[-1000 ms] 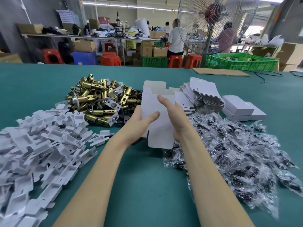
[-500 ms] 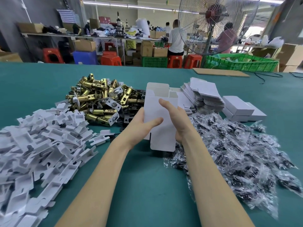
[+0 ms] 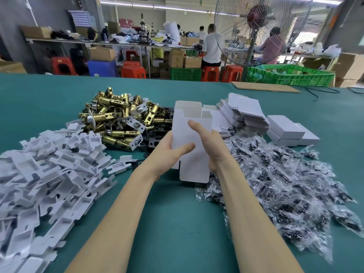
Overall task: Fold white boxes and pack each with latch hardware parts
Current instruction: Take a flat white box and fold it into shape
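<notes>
Above the green table (image 3: 49, 99), two hands' fingers (image 3: 199, 129) grasp one white box (image 3: 192, 123) beside two finished boxes (image 3: 285, 131).

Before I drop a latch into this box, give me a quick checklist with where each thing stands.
1. White box held by both hands: left hand, right hand: ok.
2. Box opened into a tube: ok.
3. Top flaps open for loading: ok.
4. Bottom flap closed: not ok, it hangs loose.
5. Brass latches within reach: ok.
6. A hand free to pick: not ok.
</notes>
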### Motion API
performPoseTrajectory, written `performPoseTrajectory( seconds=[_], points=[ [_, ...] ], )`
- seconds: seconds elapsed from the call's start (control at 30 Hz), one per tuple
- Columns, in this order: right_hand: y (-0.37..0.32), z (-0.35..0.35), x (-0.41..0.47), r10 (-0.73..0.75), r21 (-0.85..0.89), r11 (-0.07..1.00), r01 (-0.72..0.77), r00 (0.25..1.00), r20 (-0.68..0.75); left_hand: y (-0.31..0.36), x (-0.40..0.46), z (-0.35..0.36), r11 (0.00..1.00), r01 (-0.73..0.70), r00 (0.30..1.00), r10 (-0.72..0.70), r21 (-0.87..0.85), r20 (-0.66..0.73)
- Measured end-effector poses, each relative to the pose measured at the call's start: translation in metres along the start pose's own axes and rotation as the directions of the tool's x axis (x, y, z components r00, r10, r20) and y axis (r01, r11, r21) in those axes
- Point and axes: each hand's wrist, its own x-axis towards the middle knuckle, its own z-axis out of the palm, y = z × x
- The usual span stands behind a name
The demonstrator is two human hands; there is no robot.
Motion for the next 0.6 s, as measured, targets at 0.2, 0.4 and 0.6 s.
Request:
performPoseTrajectory(
  seconds=[0.2, 0.4, 0.6],
  points=[
    [0.002, 0.004, 0.002, -0.011, 0.082, 0.997, 0.010, 1.000, 0.020, 0.002, 0.002, 0.001, 0.995, -0.017, 0.999, 0.014, -0.095, -0.030],
    [-0.008, 0.003, 0.002, -0.573, -0.584, 0.680, 0.443, 0.819, -0.045, 0.008, -0.001, -0.001, 0.999, -0.005, 0.995, 0.000, -0.048, -0.097],
    [-0.016, 0.006, -0.001, -0.485, -0.548, 0.719, 0.427, 0.874, 0.046, 0.020, -0.013, -0.013, 0.851, 0.251, 0.952, -0.131, -0.460, 0.277]
  ],
)
